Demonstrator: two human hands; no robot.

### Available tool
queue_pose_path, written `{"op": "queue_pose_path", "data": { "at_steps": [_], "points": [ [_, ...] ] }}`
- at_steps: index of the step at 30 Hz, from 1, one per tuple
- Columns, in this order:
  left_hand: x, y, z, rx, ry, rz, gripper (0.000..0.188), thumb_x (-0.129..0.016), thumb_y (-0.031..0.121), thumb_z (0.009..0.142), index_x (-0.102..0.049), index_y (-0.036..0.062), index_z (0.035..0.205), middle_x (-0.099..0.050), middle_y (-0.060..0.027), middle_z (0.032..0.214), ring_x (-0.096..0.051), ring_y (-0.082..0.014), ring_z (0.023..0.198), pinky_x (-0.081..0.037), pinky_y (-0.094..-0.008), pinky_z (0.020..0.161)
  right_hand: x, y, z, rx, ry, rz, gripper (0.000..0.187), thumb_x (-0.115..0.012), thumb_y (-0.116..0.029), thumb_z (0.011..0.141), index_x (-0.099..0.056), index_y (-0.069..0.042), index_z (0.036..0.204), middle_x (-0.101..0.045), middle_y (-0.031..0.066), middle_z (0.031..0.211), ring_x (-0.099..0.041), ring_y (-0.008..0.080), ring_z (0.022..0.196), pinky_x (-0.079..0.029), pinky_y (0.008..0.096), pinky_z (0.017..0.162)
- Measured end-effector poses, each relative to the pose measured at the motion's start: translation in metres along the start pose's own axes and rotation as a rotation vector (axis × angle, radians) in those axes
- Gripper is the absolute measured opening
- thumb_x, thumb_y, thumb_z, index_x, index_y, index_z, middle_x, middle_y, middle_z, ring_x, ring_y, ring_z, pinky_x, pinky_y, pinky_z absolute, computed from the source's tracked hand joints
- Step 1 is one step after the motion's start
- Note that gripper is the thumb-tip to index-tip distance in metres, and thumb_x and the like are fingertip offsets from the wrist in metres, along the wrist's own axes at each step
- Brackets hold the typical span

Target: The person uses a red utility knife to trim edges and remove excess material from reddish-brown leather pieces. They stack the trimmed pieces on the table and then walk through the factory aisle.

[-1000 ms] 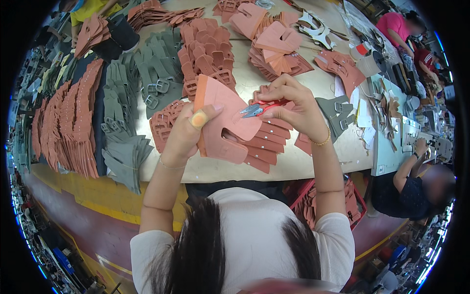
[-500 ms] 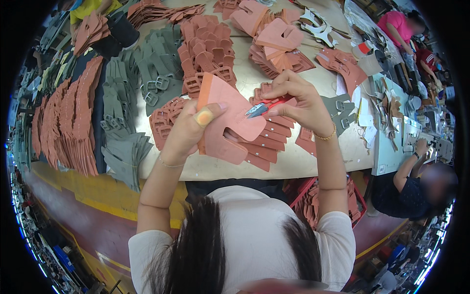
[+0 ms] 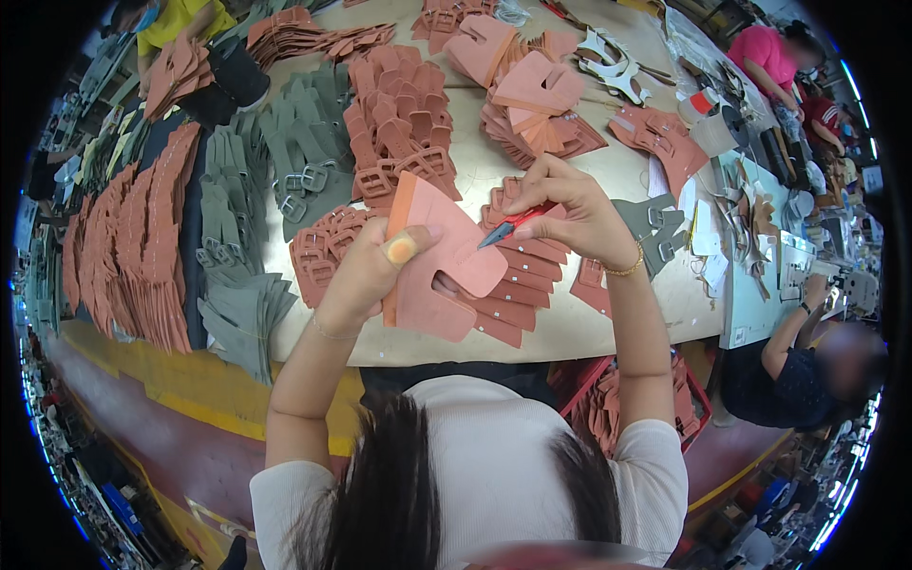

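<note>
My left hand (image 3: 372, 266) grips a flat salmon-pink leather piece (image 3: 437, 252) along its left side, the thumb pressed on its face. An orange strip runs down that edge, and a notch is cut into the lower right. In my right hand (image 3: 575, 214) are small thread snips (image 3: 506, 228) with red handles and dark blades. Their tips meet the leather's face near a short stitched line. Below the held piece, a fanned stack of pink straps (image 3: 513, 285) lies on the table.
Pink buckled straps (image 3: 404, 123), green buckled straps (image 3: 304, 142) and notched pink pieces (image 3: 541, 90) pile on the table (image 3: 608, 328). Long pink pieces (image 3: 152, 237) hang at the left edge. A red crate (image 3: 701, 404) stands below. Co-workers sit at the right (image 3: 788, 370) and far sides.
The snips' blades look closer together and point down-left at the leather. My right hand has shifted slightly left and down; the leather has dropped a little. The left hand keeps its hold.
</note>
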State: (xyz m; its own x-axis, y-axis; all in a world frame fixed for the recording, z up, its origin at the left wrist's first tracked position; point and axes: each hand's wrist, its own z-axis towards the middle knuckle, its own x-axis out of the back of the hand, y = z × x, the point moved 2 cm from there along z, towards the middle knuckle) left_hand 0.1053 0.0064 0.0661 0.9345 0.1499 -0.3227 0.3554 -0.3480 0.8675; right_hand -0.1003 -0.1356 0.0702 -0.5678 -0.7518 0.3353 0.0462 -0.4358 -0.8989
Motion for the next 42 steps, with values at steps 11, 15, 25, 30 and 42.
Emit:
{"op": "queue_pose_path", "data": {
  "at_steps": [11, 15, 25, 30, 42],
  "points": [
    [-0.005, 0.003, 0.007, -0.123, -0.079, -0.267, 0.037, -0.052, 0.025, 0.098, -0.051, -0.0072, 0.117, -0.064, -0.0145, 0.103, -0.067, -0.0204, 0.090, -0.059, -0.0342, 0.076, -0.004, -0.011, -0.013, 0.030, 0.212, 0.027, 0.031, -0.083, -0.008, 0.067, -0.075, -0.007, 0.098, -0.057, 0.0020, 0.091, -0.057, 0.0137, 0.084, -0.046, 0.0265, 0.075],
    [-0.004, 0.004, 0.012, -0.138, -0.016, -0.196, 0.040, -0.046, 0.025, 0.100, -0.048, -0.0088, 0.121, -0.065, -0.0174, 0.099, -0.067, -0.0212, 0.089, -0.058, -0.0337, 0.079, -0.014, -0.014, -0.013, -0.002, 0.082, -0.044, 0.036, -0.085, -0.012, 0.065, -0.076, -0.009, 0.099, -0.054, 0.0008, 0.088, -0.054, 0.0138, 0.084, -0.045, 0.0266, 0.077],
    [-0.008, 0.006, 0.014, -0.032, -0.030, -0.271, 0.036, -0.051, 0.021, 0.099, -0.048, -0.0060, 0.122, -0.063, -0.0126, 0.105, -0.067, -0.0168, 0.088, -0.057, -0.0315, 0.077, -0.016, -0.007, -0.007, 0.015, -0.010, 0.034, 0.033, -0.084, -0.013, 0.066, -0.076, -0.009, 0.097, -0.050, -0.0001, 0.088, -0.052, 0.0127, 0.083, -0.044, 0.0255, 0.076],
    [-0.006, 0.004, 0.017, -0.019, -0.093, -0.292, 0.037, -0.052, 0.023, 0.098, -0.047, -0.0051, 0.122, -0.063, -0.0127, 0.104, -0.067, -0.0164, 0.087, -0.058, -0.0309, 0.076, -0.014, -0.006, -0.011, 0.000, 0.045, 0.128, 0.030, -0.084, -0.011, 0.066, -0.076, -0.009, 0.095, -0.049, -0.0004, 0.087, -0.051, 0.0122, 0.083, -0.043, 0.0256, 0.075],
    [-0.010, 0.005, 0.020, -0.049, -0.106, -0.291, 0.037, -0.054, 0.024, 0.098, -0.048, -0.0046, 0.122, -0.060, -0.0117, 0.111, -0.064, -0.0162, 0.096, -0.057, -0.0315, 0.082, -0.019, -0.002, -0.013, -0.012, 0.076, 0.075, 0.031, -0.085, -0.014, 0.066, -0.077, -0.010, 0.096, -0.043, -0.0006, 0.089, -0.047, 0.0130, 0.088, -0.041, 0.0256, 0.079]
  ]
}}
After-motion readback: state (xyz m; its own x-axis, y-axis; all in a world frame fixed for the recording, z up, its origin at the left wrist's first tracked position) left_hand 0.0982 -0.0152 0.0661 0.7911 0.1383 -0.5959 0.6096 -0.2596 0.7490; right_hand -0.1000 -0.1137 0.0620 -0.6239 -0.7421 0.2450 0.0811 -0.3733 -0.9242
